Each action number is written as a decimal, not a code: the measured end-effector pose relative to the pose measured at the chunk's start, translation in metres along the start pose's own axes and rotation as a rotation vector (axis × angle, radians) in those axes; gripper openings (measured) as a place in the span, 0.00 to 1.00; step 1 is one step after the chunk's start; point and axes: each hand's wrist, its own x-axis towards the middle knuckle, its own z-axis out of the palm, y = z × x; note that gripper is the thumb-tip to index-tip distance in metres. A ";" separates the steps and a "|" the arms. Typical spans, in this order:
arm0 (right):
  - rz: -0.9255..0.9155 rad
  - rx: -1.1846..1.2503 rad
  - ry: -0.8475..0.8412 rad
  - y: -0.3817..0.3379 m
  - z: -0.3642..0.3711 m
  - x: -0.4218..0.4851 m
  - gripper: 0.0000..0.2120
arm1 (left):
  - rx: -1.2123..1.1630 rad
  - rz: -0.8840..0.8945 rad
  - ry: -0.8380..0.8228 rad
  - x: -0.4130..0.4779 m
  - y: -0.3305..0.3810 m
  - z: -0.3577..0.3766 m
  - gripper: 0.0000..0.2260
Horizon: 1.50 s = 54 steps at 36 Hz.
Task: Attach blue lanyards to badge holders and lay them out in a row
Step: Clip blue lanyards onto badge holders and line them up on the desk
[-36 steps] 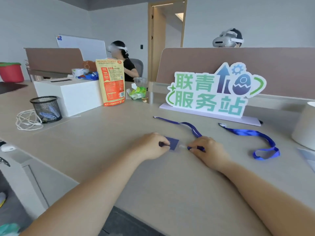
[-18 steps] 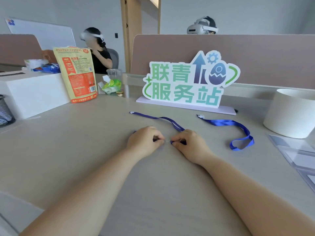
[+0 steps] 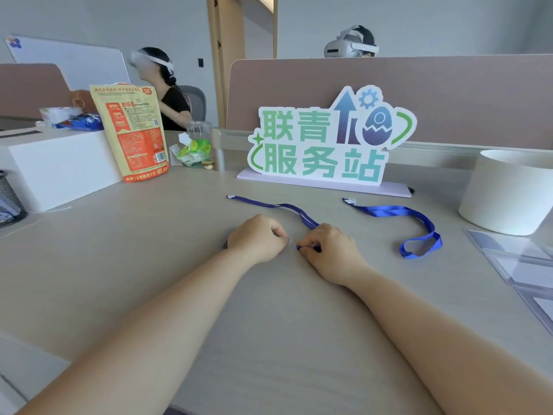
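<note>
Both hands are held close together on the beige desk (image 3: 269, 324), knuckles up; the left hand (image 3: 257, 238) is clenched over a badge holder (image 3: 287, 240), of which only a small clear edge is seen at the fingertips, the rest being hidden under the palm; the end of a dark blue lanyard (image 3: 287, 207) is pinched between thumb and curled fingers of the right hand (image 3: 329, 250), just beside the holder's edge; whether the clip is already hooked on cannot be told. From the right hand the strap is trailed away across the desk to its far end near the sign (image 3: 323, 145).

A second lanyard (image 3: 389, 210), brighter blue, is laid loose to the right, its strap doubled into a loop, apart from both hands; a stack of clear badge holders (image 3: 523, 265) is spread flat at the right edge, in front of a white round container (image 3: 508, 190); an orange snack pouch (image 3: 134, 133) is stood upright against a white box (image 3: 59, 166) at the left.
</note>
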 end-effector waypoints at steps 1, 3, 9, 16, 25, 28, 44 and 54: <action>0.000 -0.003 0.000 0.000 0.000 0.000 0.08 | -0.013 -0.009 -0.004 0.000 0.001 0.000 0.04; -0.006 -0.013 0.004 0.000 0.000 -0.001 0.08 | -0.029 -0.021 -0.009 -0.001 0.003 0.001 0.05; -0.002 -0.025 0.007 -0.003 0.000 -0.003 0.08 | -0.031 -0.021 -0.011 -0.003 0.004 0.004 0.04; -0.011 -0.028 0.018 -0.004 0.000 -0.004 0.08 | 0.043 0.016 0.018 -0.001 0.004 0.012 0.05; -0.008 0.011 0.010 -0.003 0.000 -0.004 0.07 | -0.012 0.070 0.068 -0.004 -0.003 0.016 0.06; -0.008 0.018 0.008 -0.002 0.000 -0.004 0.07 | -0.037 0.099 0.061 -0.005 -0.005 0.014 0.04; -0.011 0.008 0.011 -0.003 0.000 -0.003 0.07 | 0.258 0.108 0.183 -0.009 0.012 0.020 0.07; -0.010 0.006 0.016 0.000 0.000 -0.004 0.07 | -0.025 0.084 0.123 -0.006 -0.003 0.020 0.07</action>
